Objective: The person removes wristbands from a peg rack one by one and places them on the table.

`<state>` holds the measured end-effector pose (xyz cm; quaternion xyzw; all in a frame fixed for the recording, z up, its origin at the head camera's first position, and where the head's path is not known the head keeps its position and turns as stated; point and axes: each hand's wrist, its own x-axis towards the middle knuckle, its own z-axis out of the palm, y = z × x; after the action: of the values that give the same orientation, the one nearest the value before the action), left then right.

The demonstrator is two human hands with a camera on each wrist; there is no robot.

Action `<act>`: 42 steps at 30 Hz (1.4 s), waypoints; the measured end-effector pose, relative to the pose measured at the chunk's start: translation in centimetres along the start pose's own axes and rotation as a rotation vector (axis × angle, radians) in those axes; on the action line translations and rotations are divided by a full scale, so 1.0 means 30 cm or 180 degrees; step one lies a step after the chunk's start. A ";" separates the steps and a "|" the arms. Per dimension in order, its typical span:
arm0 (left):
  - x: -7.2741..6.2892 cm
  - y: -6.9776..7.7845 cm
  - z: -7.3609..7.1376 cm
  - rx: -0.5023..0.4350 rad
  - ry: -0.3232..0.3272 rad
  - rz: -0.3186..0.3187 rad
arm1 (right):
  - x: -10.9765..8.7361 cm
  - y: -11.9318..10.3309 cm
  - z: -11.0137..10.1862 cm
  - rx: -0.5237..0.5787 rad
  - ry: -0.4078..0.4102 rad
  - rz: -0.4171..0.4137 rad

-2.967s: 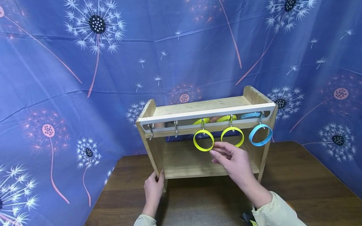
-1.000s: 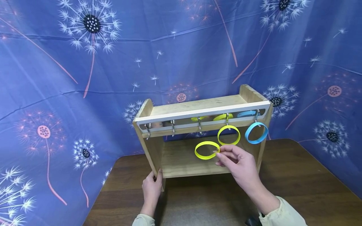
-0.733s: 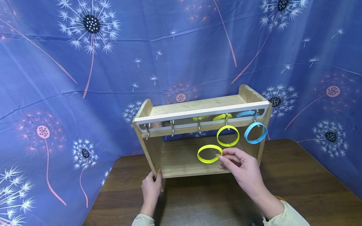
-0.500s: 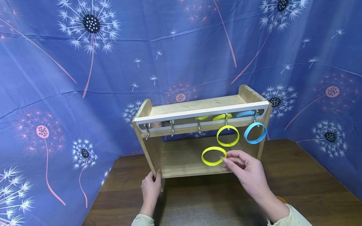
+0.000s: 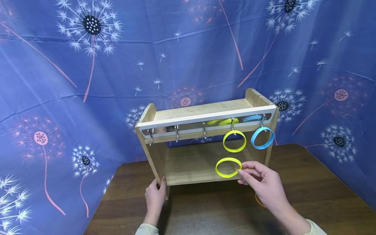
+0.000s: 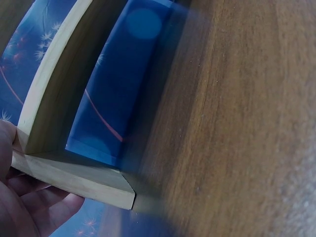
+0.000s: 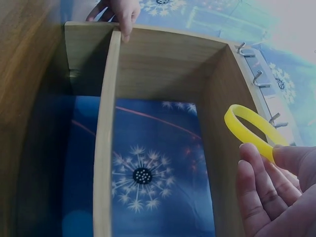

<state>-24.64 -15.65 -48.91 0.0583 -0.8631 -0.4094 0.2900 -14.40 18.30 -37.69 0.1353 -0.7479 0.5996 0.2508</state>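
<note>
Between thumb and fingers, my right hand (image 5: 265, 184) pinches a yellow wristband (image 5: 228, 176) by its right edge, in front of the wooden shelf's lower board. The right wrist view shows the same yellow band (image 7: 242, 129) at the fingertips. My left hand (image 5: 155, 197) grips the lower left side of the wooden shelf (image 5: 196, 166); in the left wrist view its fingers (image 6: 54, 210) curl under the side panel. A second yellow wristband (image 5: 234, 150) hangs from a hook, and a blue wristband (image 5: 262, 147) hangs from the rightmost hook. Three hooks to the left carry no band.
The shelf stands on a brown wooden table (image 5: 317, 195). An orange ring (image 5: 259, 201) lies on the table, partly hidden behind my right forearm. A blue cloth with dandelion prints (image 5: 176, 58) hangs behind and beside the table.
One yellow wristband has come off the middle hook in my right hand, then moved down and right, away from the hook rail. The left hand stays on the shelf.
</note>
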 end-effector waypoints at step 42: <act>0.004 -0.002 -0.003 -0.0005 -0.0071 -0.0016 | -0.144 0.169 -0.142 -0.0180 -0.0055 0.0784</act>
<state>-24.71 -15.79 -48.86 0.0558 -0.8658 -0.4114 0.2794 -12.44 23.21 -43.55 0.0405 -0.7776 0.6033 0.1725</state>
